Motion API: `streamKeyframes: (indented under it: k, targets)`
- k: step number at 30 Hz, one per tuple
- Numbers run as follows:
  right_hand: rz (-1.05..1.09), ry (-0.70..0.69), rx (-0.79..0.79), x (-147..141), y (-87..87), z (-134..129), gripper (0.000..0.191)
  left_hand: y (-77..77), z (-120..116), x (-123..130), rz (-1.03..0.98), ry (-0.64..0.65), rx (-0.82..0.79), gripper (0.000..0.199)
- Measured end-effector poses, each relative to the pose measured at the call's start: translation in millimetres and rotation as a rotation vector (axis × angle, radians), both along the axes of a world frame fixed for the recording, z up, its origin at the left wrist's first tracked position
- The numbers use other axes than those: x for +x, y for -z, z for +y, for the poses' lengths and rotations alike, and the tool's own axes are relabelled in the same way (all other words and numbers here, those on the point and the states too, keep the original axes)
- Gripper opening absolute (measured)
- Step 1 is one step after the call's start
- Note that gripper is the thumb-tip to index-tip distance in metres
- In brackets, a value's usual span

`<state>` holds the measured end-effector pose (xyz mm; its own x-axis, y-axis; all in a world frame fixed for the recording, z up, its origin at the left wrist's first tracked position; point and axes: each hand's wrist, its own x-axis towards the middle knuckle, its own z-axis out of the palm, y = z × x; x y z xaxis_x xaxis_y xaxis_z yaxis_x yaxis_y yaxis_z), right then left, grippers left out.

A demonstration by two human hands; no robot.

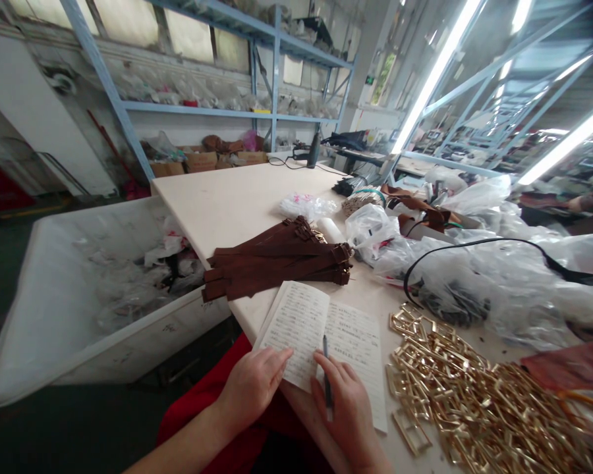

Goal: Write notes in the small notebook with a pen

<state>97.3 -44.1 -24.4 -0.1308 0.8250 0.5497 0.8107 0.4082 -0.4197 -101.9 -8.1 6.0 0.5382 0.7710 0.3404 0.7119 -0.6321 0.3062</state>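
Note:
An open notebook [353, 329] with handwritten lines lies at the table's near edge. On the lower part of its left page rests my left hand [257, 382], with its fingers lying on the paper and nothing seen in them. My right hand [348, 401] is over the right page and holds a dark pen [327, 375] between its fingers, the pen's upper end pointing away from me. Just beyond the notebook is a stack of brown leather straps [277, 260], with metal pieces at their right ends.
Right of the notebook is a heap of gold metal buckles [484, 401]. Clear plastic bags [514, 283] and a black strap [474, 242] lie behind it. A white bin [49, 283] holding plastic bags stands left of the table [217, 191]. Blue shelving [197, 110] is at the back.

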Motion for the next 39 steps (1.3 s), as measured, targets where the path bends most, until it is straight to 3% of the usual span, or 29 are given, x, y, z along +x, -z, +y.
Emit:
streamKeyframes:
  k: [39]
  targets:
    - [0.027, 0.023, -0.01, 2, 0.8, -1, 0.036, 1.7, -3, 11, -0.002, 0.112, 0.061, 0.03]
